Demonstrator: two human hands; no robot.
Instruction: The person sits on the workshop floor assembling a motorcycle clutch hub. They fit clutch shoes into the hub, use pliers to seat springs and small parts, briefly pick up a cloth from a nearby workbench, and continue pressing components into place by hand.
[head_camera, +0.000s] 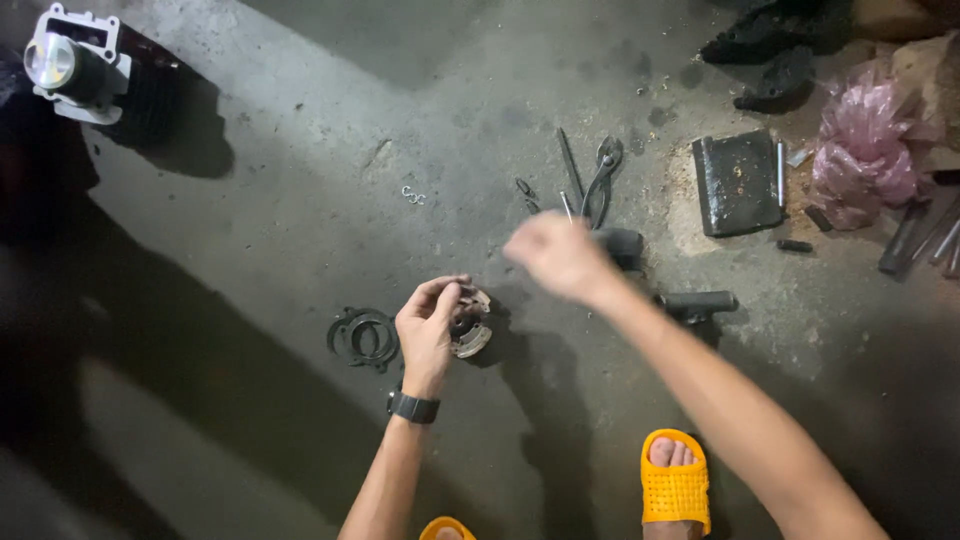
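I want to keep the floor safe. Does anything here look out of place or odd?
Small parts lie loose on the bare floor: a tiny clip alone, apart from the pliers, and flat rings beside the left hand, which holds a round metal part. Sawdust-like crumbs surround the dark block. The right hand is blurred.

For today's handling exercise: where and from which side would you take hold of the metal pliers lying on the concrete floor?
Probably grip the dark metal pliers by their two long handles, coming from above. They lie flat on the grey concrete floor, the handles bowed apart and free. A thin metal rod lies close on the left, so approach from the right side. The blurred right hand is just below them.
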